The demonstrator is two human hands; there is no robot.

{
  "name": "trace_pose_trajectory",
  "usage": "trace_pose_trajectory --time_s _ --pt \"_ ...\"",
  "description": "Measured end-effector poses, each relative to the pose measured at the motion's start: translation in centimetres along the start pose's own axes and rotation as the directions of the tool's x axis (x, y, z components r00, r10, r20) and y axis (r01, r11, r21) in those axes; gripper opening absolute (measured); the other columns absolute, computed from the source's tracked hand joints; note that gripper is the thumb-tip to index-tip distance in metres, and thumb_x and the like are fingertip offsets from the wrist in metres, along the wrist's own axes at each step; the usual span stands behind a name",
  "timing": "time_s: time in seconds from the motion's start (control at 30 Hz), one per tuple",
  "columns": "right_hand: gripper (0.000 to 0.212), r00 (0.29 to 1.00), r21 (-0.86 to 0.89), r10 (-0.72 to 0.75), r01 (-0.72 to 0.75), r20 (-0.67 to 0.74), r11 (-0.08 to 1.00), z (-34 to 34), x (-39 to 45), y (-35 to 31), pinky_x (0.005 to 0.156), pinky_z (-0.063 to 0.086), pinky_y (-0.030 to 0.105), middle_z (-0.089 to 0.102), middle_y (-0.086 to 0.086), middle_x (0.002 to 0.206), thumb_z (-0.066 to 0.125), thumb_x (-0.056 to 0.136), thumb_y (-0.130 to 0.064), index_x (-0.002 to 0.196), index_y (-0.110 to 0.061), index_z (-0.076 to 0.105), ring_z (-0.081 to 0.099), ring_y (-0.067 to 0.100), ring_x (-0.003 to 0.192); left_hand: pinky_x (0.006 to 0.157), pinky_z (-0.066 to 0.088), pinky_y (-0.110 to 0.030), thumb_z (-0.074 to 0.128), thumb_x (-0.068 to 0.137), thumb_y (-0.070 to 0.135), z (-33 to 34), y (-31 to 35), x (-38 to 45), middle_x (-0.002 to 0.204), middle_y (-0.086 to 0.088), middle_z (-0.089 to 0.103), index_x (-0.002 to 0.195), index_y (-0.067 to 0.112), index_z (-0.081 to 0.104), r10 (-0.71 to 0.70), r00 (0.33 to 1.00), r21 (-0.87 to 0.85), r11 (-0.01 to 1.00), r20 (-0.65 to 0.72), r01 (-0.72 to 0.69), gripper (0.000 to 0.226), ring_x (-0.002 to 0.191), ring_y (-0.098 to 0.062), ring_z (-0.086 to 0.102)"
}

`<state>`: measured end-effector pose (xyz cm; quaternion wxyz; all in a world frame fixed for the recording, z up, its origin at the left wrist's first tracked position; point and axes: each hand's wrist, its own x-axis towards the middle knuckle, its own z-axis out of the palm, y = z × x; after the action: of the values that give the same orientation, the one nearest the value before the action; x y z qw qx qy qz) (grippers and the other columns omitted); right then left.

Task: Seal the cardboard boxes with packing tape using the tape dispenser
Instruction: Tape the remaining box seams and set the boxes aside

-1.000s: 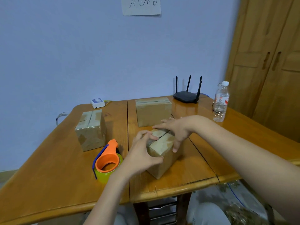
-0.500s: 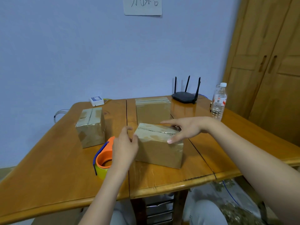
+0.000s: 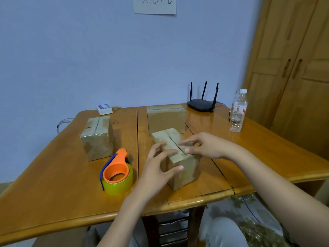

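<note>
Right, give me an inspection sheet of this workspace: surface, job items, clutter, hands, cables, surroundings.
Surface: wooden table, with seams between its leaves.
Job's things: near box under both hands, top seam open, no tape seen along it; left box and far box closed; tape dispenser lying untouched beside the near box.
Clutter: router, water bottle, small white device.
Hands: left hand touches the near box's left side, fingers spread; right hand rests on its top by the seam.
Cables: thin wire off the table's far-left edge; blue cable on the floor.
Surroundings: blue wall, paper note, wooden wardrobe.
</note>
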<state>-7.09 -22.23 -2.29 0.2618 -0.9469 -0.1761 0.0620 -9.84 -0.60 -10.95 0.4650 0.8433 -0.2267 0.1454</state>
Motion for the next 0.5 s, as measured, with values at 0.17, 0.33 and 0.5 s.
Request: trace_pose_trajectory --time_s 0.17,0.33,0.5 --pt "0.03 0.996 0.279 -0.036 0.057 -0.082 0.959 1.4 -1.2 1.3 0.11 0.043 0.025 0.068 -0.009 0.127 0.08 0.082 -0.032 0.111 -0.039 0.076 0.058 -0.004 0.119 0.106 0.048 -0.036 0.076 0.082 0.031 0.1 -1.1 -0.5 0.114 0.019 0.071 0.109 0.029 0.076 0.187 0.938 0.057 0.982 -0.291 -0.178 0.027 0.12 0.003 0.057" --pt "0.029 0.96 0.328 0.012 0.084 -0.279 0.941 4.5 -1.3 1.1 0.097 0.034 0.001 0.061 0.002 0.138 0.079 0.084 -0.017 0.11 -0.029 0.077 0.05 0.006 0.133 0.103 0.049 -0.029 0.077 0.08 0.03 -0.6 -1.9 -0.3 0.107 0.017 0.074 0.104 0.025 0.079 0.135 0.947 0.01 0.99 -0.291 -0.138 0.025 0.115 0.002 0.061" --pt "0.024 0.946 0.378 -0.001 0.131 -0.324 0.917 4.9 -1.2 0.6 0.095 0.038 -0.001 0.067 0.003 0.129 0.078 0.085 -0.012 0.108 -0.02 0.079 0.051 -0.009 0.115 0.093 0.055 -0.03 0.079 0.081 0.031 -1.8 -1.2 0.2 0.103 0.019 0.072 0.1 0.025 0.078 0.129 0.969 0.055 0.991 -0.209 -0.12 0.02 0.106 0.002 0.063"
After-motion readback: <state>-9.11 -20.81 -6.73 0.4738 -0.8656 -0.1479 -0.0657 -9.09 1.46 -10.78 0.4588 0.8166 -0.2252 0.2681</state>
